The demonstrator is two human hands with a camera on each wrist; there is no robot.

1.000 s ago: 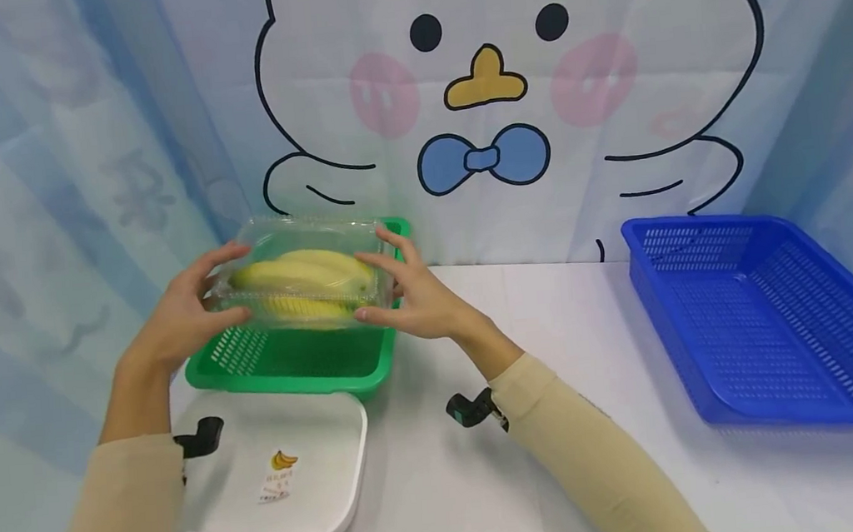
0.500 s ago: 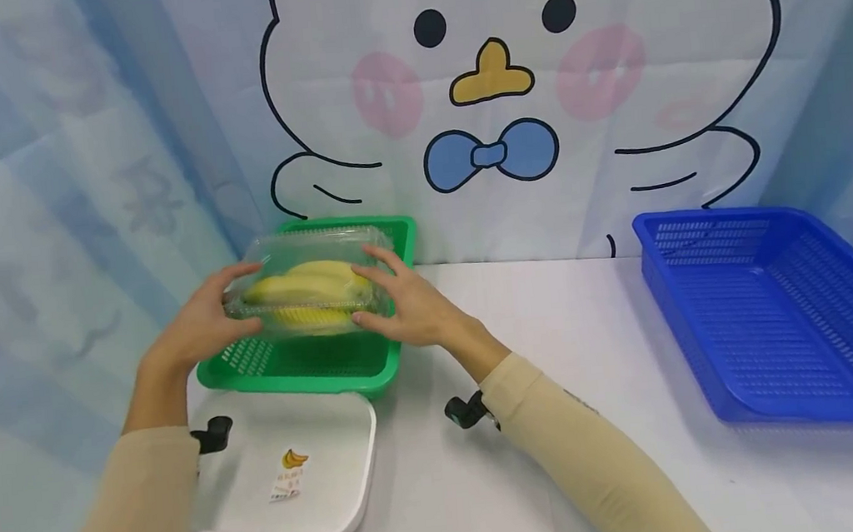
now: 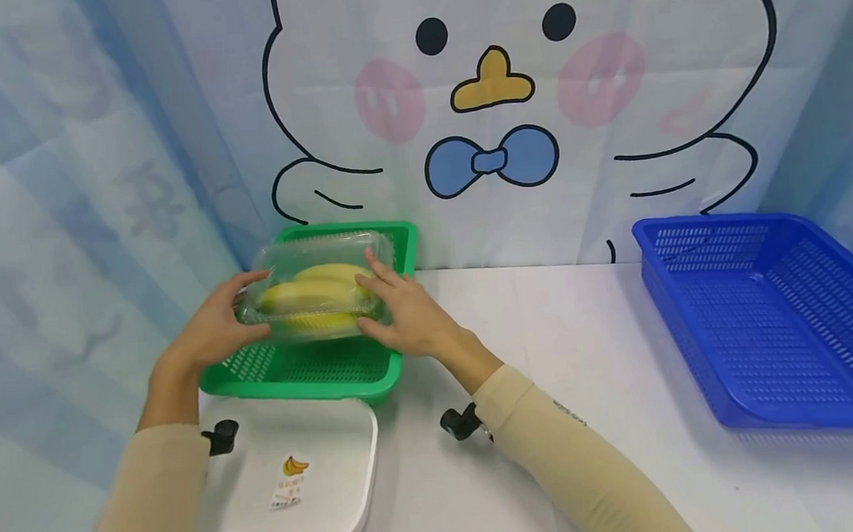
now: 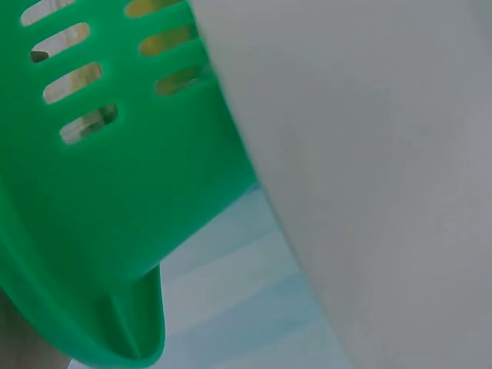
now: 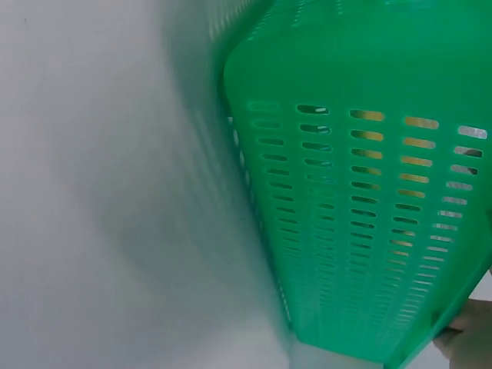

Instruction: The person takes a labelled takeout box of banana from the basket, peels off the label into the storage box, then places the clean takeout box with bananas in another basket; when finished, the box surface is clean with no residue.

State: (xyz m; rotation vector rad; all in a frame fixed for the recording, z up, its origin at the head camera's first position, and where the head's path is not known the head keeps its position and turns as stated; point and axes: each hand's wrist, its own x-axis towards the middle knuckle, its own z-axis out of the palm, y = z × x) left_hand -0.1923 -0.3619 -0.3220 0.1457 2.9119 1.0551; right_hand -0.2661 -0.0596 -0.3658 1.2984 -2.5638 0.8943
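In the head view, a clear plastic clamshell box (image 3: 323,249) with yellow bananas (image 3: 308,294) inside sits low within the green basket (image 3: 300,384). My left hand (image 3: 209,329) grips the box's left end, thumb at the front and fingers behind. At the opposite end my right hand (image 3: 415,313) holds the box, fingers spread over its side and top. The box's underside is hidden. Both wrist views look at the slotted basket walls, with yellow showing through the slots; part of the right hand's fingers (image 5: 465,338) appears at the lower right in the right wrist view.
In front of the green basket lies a white tray (image 3: 335,440) bearing a banana sticker (image 3: 292,467). A blue slotted basket (image 3: 764,348) stands at the right on the white table (image 3: 524,358). A cartoon-printed curtain (image 3: 497,210) hangs behind.
Both hands have lowered the clamshell box of bananas further into the green basket. The view has shifted slightly, and the other containers have stayed put.
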